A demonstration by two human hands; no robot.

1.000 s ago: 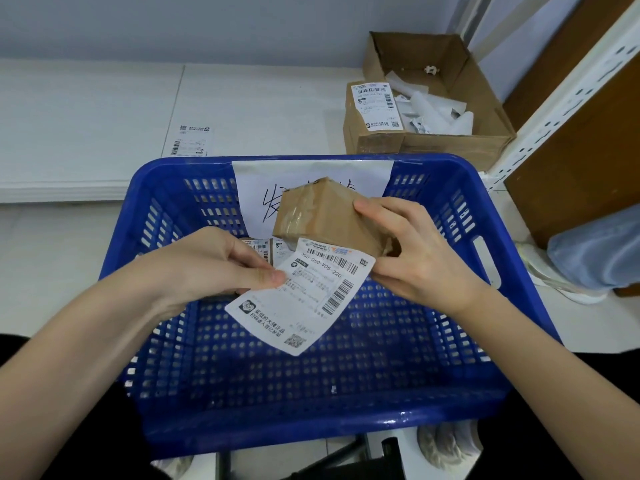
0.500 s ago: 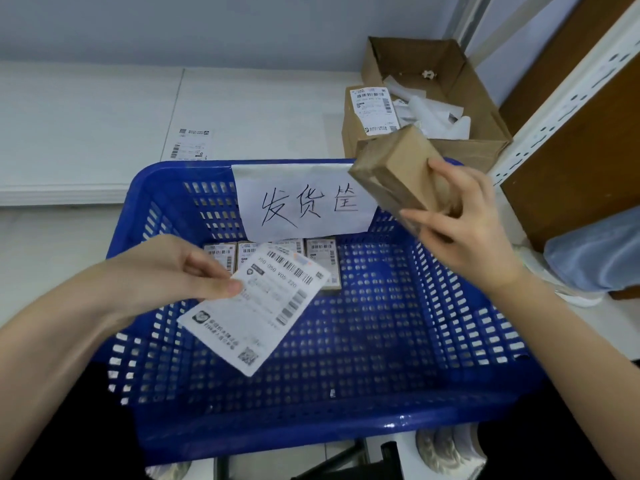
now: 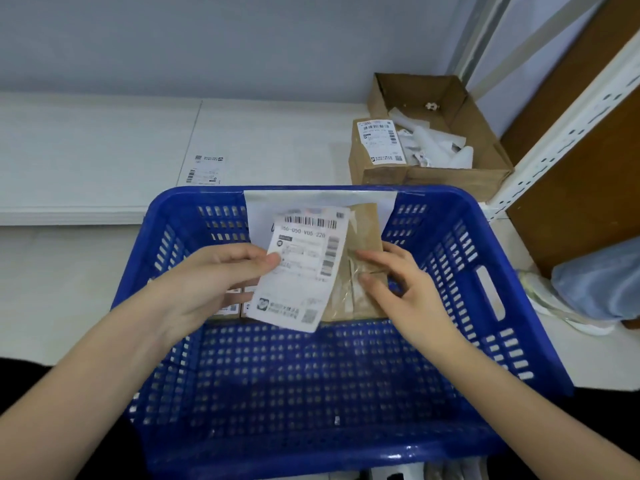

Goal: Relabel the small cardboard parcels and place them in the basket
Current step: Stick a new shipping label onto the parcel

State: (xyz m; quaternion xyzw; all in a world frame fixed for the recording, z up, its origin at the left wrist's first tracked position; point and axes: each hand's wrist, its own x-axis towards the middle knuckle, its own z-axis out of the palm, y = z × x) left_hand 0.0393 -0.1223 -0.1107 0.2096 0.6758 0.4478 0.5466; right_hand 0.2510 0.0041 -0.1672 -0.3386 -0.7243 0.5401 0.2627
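One blue basket sits before the person, with one white paper sign taped to its far wall. The left hand pinches one white shipping label between thumb and fingers, holding it over the basket. Just beside it, the right hand grips one brown taped parcel, fingers curled around its right edge; the label overlaps the parcel's left side. At least two small labelled parcels lie on the basket floor behind the left hand, mostly hidden. On the white table beyond lies one loose label, and one open cardboard box holds crumpled white backing papers, with one label on its flap.
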